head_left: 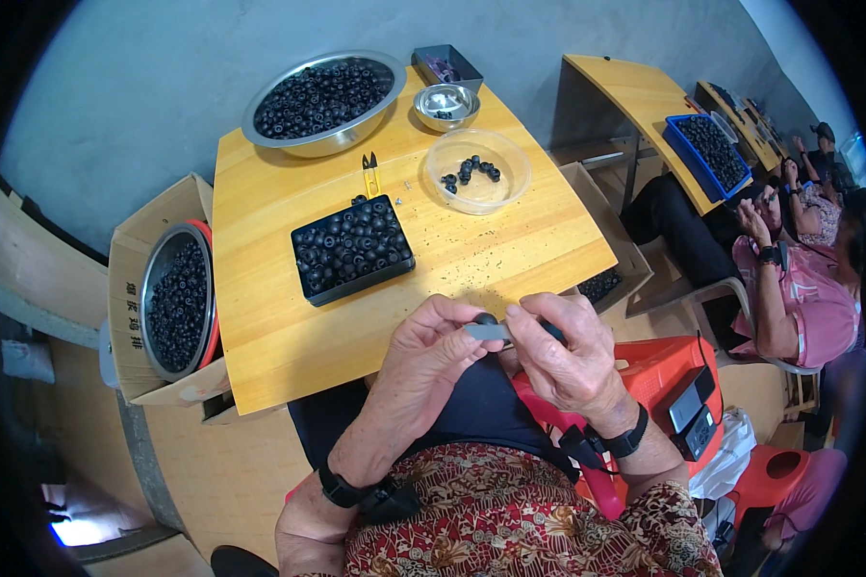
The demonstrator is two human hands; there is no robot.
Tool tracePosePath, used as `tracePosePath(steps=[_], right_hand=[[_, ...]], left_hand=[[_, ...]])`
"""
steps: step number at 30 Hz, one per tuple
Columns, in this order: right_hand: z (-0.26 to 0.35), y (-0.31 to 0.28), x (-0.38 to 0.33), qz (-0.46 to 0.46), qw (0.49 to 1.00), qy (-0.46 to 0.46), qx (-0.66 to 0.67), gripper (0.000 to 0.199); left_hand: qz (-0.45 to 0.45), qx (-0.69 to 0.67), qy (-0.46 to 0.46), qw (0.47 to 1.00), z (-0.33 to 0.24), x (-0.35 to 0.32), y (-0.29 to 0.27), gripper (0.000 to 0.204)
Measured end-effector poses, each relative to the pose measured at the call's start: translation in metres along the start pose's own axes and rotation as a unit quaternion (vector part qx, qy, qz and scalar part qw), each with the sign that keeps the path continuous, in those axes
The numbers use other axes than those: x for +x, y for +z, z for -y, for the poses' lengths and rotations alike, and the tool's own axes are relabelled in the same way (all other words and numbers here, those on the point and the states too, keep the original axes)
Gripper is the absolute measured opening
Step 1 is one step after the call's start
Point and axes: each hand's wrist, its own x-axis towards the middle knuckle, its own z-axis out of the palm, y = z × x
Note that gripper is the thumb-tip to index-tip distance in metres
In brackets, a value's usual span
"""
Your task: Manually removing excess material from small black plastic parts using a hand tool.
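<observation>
Above my lap, at the table's near edge, both hands meet. My left hand [423, 351] is closed, pinching a small black round part [486, 318] between thumb and fingers. My right hand [570, 354] is wrapped around the dark handle of a small knife, whose flat grey blade [487, 332] lies against the black part. Beyond them, a black square tray [356, 296] is heaped with similar black parts. Further back lies a pair of yellow thread snips [371, 181] with dark points, beside a clear plastic bowl [505, 197] holding several black parts.
A large steel basin [332, 144] of black parts, a small steel bowl [457, 93] and a dark box [462, 60] stand at the back. Left of the table [260, 337], a cardboard box [130, 279] holds another basin. A red stool [659, 370] is at right; co-workers sit beyond.
</observation>
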Motion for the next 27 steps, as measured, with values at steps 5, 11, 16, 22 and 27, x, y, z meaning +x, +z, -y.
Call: tracePosePath(steps=[5, 11, 16, 22, 27], right_hand=[[-0.002, -0.001, 0.003, 0.009, 1.0, -0.003, -0.012, 0.037], [-0.005, 0.001, 0.001, 0.003, 0.999, -0.044, -0.01, 0.039], [-0.012, 0.011, 0.002, -0.022, 0.997, -0.072, -0.014, 0.038], [-0.034, 0.013, -0.015, -0.054, 0.995, 0.086, 0.012, 0.029], [-0.013, 0.002, 0.008, -0.059, 0.984, 0.146, 0.086, 0.028]], left_hand=[[-0.005, -0.006, -0.001, 1.0, 0.0, 0.0, -0.003, 0.019], [0.02, 0.027, 0.006, 0.999, 0.0, 0.003, -0.005, 0.014], [0.012, 0.047, 0.032, 0.998, 0.0, 0.002, -0.006, 0.013], [0.05, 0.094, 0.076, 0.991, -0.012, 0.002, 0.01, 0.013], [0.048, 0.02, 0.054, 0.997, -0.007, 0.004, -0.002, 0.012]])
